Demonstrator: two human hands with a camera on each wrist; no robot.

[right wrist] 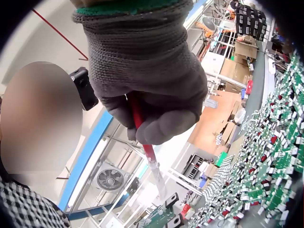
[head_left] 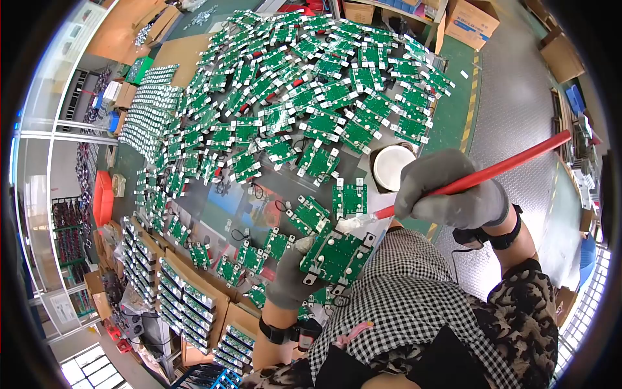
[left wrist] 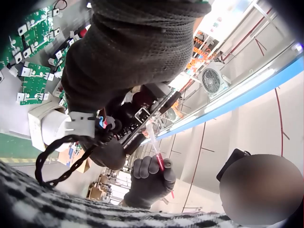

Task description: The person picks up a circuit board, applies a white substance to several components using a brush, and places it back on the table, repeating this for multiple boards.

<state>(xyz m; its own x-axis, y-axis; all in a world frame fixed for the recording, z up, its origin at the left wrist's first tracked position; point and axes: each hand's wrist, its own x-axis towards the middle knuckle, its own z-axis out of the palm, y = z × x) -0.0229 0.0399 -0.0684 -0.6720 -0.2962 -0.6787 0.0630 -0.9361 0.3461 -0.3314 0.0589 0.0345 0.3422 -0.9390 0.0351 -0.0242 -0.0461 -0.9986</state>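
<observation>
In the head view the gloved left hand point(head_left: 289, 275) holds a green circuit board point(head_left: 337, 257) by its left edge, thumb on top. The gloved right hand point(head_left: 452, 191) grips a long red brush point(head_left: 512, 161), its pale bristle end over the board's upper edge. The right wrist view shows the right hand point(right wrist: 147, 76) with fingers curled round the red handle point(right wrist: 149, 153), and part of the board point(right wrist: 159, 217) below the tip. Seen from the left wrist, the left hand point(left wrist: 128, 52) fills the top; its fingertips are hidden.
Many green boards point(head_left: 301, 97) cover the table's far part, with several more left of the held board. A round white container point(head_left: 392, 167) stands beside the right hand. Racks of boards point(head_left: 184, 297) stand at the lower left. A cardboard box point(head_left: 470, 24) is at the back right.
</observation>
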